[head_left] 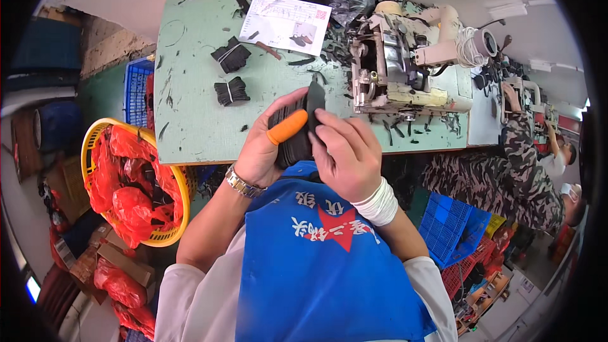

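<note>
My left hand point(256, 152) wraps around a thick stack of thin black pieces point(292, 147), held over the table's near edge. An orange finger cot point(288, 127) covers its thumb, which presses on the stack. From the other side, my right hand point(349, 159) has its bent fingertips on the outermost piece, a flat black one with a pointed top point(315, 98). The fingers partly hide the stack's right side. Two tied bundles of black pieces, the upper one point(231, 55) and the lower one point(232, 91), lie on the green table point(196, 123), left of my hands.
A sewing-type machine point(405, 66) stands at the table's right, with black scraps around it. Behind the bundles lies a printed sheet point(285, 23). A yellow basket point(183, 215) with red bags is at the left. At right, a person in camouflage point(525, 171) works.
</note>
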Tool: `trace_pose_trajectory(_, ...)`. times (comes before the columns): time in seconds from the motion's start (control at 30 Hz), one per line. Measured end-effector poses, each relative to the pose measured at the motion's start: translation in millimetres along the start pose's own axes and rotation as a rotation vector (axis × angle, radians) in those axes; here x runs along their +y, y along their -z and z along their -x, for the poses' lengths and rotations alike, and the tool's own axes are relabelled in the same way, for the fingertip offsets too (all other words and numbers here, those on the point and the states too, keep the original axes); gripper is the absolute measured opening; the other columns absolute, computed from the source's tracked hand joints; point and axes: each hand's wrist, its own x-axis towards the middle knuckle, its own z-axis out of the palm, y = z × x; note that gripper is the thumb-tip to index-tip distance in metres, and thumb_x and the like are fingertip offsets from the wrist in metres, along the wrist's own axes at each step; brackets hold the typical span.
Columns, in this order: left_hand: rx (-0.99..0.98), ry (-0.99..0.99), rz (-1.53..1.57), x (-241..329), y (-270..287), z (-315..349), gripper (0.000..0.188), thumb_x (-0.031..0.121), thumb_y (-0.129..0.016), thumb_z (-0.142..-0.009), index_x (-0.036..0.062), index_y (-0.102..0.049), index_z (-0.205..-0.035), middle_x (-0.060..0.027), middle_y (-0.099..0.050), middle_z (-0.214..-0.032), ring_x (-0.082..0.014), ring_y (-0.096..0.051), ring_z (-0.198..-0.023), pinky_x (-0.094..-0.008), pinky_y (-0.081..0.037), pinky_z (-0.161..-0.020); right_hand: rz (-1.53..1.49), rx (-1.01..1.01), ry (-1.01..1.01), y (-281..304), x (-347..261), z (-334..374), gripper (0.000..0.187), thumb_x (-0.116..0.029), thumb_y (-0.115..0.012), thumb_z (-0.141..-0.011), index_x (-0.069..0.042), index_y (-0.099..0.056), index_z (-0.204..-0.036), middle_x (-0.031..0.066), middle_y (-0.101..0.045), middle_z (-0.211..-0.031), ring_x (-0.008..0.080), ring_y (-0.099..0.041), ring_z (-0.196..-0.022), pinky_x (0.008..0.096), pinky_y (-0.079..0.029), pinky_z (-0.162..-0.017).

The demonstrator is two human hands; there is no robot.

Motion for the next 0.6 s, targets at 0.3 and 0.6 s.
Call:
trace_pose_trajectory(0.3, -0.074, 0.112, 0.007, 3.4, 8.7, -3.9, 0.050, 0.010, -0.060, -0.092, 0.0001, -0.043, -0.138, -0.0119, -0.060, -0.118, -0.0168, -0.064, -0.097, -0.0302, -0.056, -0.083, -0.354, -0.274, -0.324, 23.5, -0.7, -1.9, 0.049, -0.015, -0.085, -0.065, -0.001, -0.064, -0.108, 0.0140, -0.062, -0.102, 0.0265, -0.063, -0.083, 0.0317, -0.054, -0.069)
trace_pose_trajectory(0.6, -0.142, 0.213, -0.011, 4.4, 10.8, 1.6, 0.050, 0.011, -0.060, -0.092, -0.0025, -0.042, -0.137, -0.0184, -0.061, -0.116, -0.0218, -0.065, -0.098, -0.0343, -0.058, -0.078, -0.188, -0.190, -0.175, 25.7, 5.5, -4.4, 0.035, -0.005, -0.077, -0.074, -0.001, -0.065, -0.106, 0.0137, -0.066, -0.096, 0.0230, -0.065, -0.073, 0.0301, -0.053, -0.063)
